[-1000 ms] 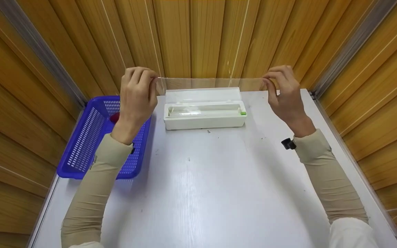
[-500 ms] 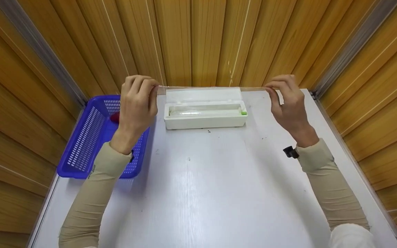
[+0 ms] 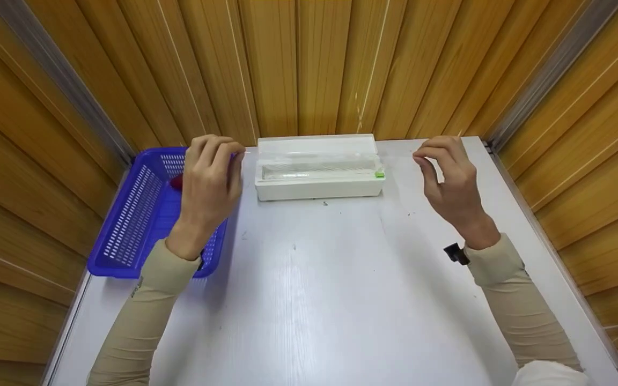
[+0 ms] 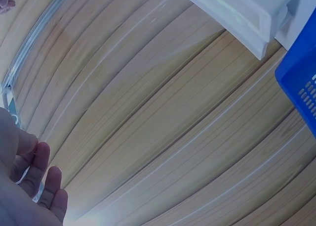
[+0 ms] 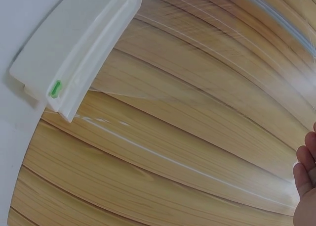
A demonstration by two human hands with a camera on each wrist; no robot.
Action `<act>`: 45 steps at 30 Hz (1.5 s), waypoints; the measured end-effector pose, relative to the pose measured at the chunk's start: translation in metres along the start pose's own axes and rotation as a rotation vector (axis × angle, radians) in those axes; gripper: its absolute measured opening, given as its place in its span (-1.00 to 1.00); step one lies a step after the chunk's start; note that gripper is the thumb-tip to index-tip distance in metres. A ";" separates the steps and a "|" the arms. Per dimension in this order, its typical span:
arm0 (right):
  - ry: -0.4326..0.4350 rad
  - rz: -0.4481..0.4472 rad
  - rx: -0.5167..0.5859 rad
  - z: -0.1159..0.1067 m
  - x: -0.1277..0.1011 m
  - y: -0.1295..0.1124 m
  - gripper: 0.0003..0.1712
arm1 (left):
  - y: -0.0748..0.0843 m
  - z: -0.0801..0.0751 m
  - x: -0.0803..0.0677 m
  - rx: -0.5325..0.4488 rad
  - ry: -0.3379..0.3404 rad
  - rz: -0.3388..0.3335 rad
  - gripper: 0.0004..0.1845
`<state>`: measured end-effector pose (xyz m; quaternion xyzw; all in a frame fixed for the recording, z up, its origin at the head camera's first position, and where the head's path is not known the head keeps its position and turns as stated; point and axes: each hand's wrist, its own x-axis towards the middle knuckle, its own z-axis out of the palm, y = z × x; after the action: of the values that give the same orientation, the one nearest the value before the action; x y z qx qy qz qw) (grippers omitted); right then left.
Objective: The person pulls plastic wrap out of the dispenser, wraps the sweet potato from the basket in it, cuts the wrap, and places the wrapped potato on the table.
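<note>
My left hand [image 3: 207, 182] pinches one corner of a clear sheet of plastic wrap [image 3: 330, 161] between thumb and fingertips. At the other corner, my right hand [image 3: 451, 185] pinches it the same way. The see-through film stretches between both hands and runs down to a white wrap dispenser [image 3: 319, 189] with its lid [image 3: 317, 143] raised at the back. A clear roll lies inside the dispenser's trough, and a small green slider [image 3: 379, 175] sits at its right end. The right wrist view shows the film as a faint sheen beside the dispenser [image 5: 74, 43].
A blue perforated basket [image 3: 106, 266] stands on the left, partly behind my left arm. Inside it is a red thing [image 3: 176, 182], mostly hidden by the hand. Wood-patterned walls [image 3: 319, 64] close off the back and sides of the white table [image 3: 314, 289].
Both hands have come down and a little toward me, still pinching the film. Its top edge has dropped from against the back wall to in front of the raised lid. The dispenser has stayed put.
</note>
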<state>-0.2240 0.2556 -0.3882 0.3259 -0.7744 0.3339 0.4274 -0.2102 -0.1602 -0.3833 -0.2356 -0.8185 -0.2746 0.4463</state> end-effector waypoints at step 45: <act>0.022 -0.081 0.081 -0.016 -0.076 -0.042 -0.64 | 0.030 -0.018 -0.078 -0.039 -0.017 0.115 -0.85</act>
<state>-0.1521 0.2613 -0.4385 0.3705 -0.7416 0.3509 0.4354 -0.1415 -0.1609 -0.4350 -0.2932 -0.8018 -0.2623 0.4498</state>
